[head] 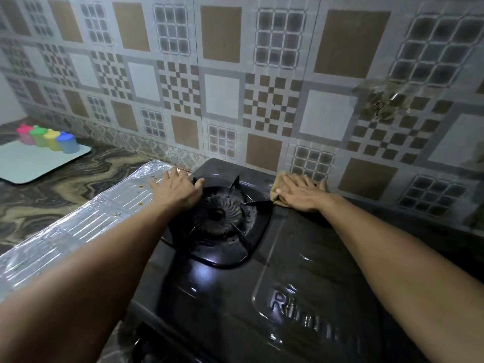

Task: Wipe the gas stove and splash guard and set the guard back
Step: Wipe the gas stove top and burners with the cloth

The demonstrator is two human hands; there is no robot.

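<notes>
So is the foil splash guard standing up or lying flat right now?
Lying flat. The foil splash guard lies on the counter left of the stove, crumbs on its upper face.

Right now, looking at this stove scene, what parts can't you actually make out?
- Head view: most of the cloth lies under the right hand.
- The raised brand name on the stove fades into dark glare after the first letters.
- The stove's front is cut off by the bottom edge.
- The coloured cups far left are blurred.
- The left hand covers part of the foil guard.
</notes>
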